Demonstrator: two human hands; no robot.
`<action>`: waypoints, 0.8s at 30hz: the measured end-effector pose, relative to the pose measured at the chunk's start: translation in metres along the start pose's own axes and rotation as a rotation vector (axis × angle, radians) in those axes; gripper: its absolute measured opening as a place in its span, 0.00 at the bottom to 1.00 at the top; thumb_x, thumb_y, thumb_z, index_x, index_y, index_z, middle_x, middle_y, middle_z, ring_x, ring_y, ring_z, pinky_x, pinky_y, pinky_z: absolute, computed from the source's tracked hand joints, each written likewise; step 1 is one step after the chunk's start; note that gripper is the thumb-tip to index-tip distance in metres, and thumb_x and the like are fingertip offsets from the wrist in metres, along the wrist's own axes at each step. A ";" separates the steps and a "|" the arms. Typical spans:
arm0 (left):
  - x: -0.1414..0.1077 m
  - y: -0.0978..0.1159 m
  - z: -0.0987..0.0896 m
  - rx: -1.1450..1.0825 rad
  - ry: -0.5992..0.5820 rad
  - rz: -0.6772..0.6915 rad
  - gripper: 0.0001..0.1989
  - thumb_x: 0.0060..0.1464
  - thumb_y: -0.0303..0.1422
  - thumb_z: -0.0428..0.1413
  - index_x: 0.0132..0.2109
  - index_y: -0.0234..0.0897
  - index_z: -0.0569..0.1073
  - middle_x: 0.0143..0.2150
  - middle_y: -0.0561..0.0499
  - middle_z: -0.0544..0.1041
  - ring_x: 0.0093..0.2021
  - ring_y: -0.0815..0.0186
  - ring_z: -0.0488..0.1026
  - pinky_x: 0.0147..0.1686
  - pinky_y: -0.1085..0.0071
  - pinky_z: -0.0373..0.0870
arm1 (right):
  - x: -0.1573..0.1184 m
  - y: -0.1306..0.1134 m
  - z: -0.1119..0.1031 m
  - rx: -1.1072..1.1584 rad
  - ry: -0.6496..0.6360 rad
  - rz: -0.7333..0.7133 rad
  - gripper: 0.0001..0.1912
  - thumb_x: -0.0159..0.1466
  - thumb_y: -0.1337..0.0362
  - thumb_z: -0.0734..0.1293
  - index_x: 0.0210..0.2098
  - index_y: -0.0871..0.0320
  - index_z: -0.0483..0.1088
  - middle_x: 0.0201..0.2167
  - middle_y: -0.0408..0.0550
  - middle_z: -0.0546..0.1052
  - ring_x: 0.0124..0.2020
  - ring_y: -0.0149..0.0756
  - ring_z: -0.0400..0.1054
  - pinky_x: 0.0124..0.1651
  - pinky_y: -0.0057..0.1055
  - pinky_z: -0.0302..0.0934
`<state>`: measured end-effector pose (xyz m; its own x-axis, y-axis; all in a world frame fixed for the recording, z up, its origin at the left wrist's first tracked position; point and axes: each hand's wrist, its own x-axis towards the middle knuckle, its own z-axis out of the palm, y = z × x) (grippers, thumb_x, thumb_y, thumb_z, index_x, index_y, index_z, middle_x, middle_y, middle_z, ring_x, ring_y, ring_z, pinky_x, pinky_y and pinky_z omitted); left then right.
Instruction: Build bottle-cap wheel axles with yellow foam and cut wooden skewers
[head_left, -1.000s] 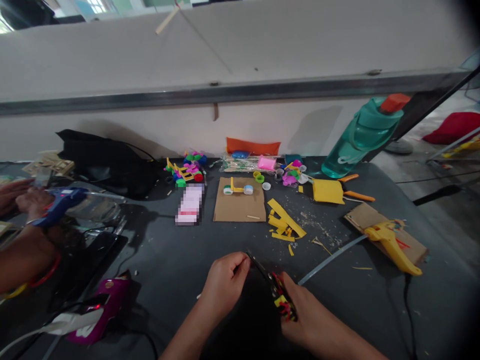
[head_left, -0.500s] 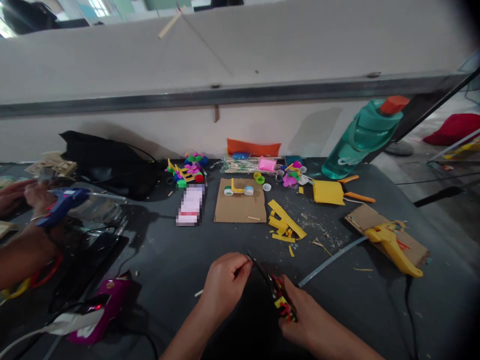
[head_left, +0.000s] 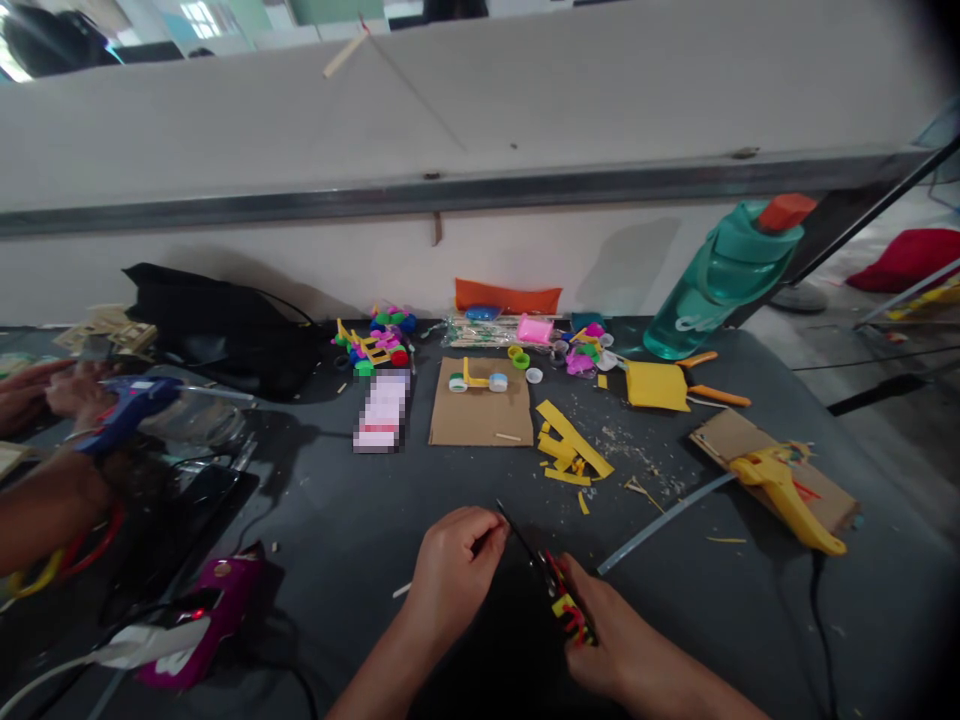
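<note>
My left hand (head_left: pixel 459 555) is closed in a pinch, with thumb and forefinger against the tip of the blades. What it pinches is hidden by the fingers. The end of a thin pale stick (head_left: pixel 402 591) shows beside this hand; I cannot tell whether the hand holds it. My right hand (head_left: pixel 611 635) is wrapped round the red, black and yellow handles of a pair of scissors (head_left: pixel 559 590), whose dark blades point up and left. Beyond the hands lies a square of cardboard (head_left: pixel 480 420) bearing a small yellow piece with bottle-cap wheels (head_left: pixel 476 378).
Yellow strips (head_left: pixel 574 445) lie ahead. At right are a yellow glue gun (head_left: pixel 787 490), a glue stick (head_left: pixel 664 525) and a teal bottle (head_left: pixel 724 280). A phone (head_left: pixel 382 410) lies left of the cardboard. Another person's hand (head_left: pixel 79 390) is by a blue glue gun (head_left: pixel 135 410), beyond a purple power block (head_left: pixel 214 620).
My hands and the scissors have shifted very slightly to the right in view. Both hands keep the same grip, and the things on the table stay where they were.
</note>
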<state>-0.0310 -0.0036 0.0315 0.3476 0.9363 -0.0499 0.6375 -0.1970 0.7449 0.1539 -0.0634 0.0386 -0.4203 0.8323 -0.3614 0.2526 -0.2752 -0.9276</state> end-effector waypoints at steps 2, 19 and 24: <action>0.000 0.000 0.001 -0.013 0.003 -0.009 0.12 0.56 0.31 0.48 0.25 0.36 0.69 0.25 0.53 0.71 0.28 0.70 0.66 0.29 0.76 0.57 | 0.000 0.000 0.000 0.005 0.004 0.001 0.20 0.46 0.75 0.59 0.40 0.59 0.62 0.32 0.43 0.72 0.35 0.36 0.66 0.40 0.30 0.59; -0.004 -0.003 0.007 -0.187 0.019 -0.086 0.14 0.56 0.35 0.49 0.25 0.35 0.71 0.25 0.53 0.71 0.27 0.69 0.66 0.29 0.75 0.60 | -0.001 -0.002 0.000 0.067 -0.022 0.010 0.26 0.45 0.72 0.60 0.46 0.60 0.63 0.37 0.46 0.73 0.37 0.38 0.65 0.41 0.32 0.59; -0.003 -0.003 0.010 -0.236 0.031 -0.105 0.14 0.55 0.35 0.50 0.26 0.35 0.72 0.25 0.52 0.73 0.28 0.68 0.67 0.30 0.76 0.61 | -0.003 0.001 0.002 0.149 -0.008 0.043 0.29 0.46 0.71 0.61 0.49 0.60 0.62 0.41 0.48 0.72 0.39 0.40 0.65 0.41 0.33 0.59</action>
<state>-0.0273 -0.0091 0.0227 0.2642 0.9573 -0.1176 0.4896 -0.0281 0.8715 0.1535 -0.0668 0.0382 -0.4190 0.8145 -0.4012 0.1386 -0.3793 -0.9148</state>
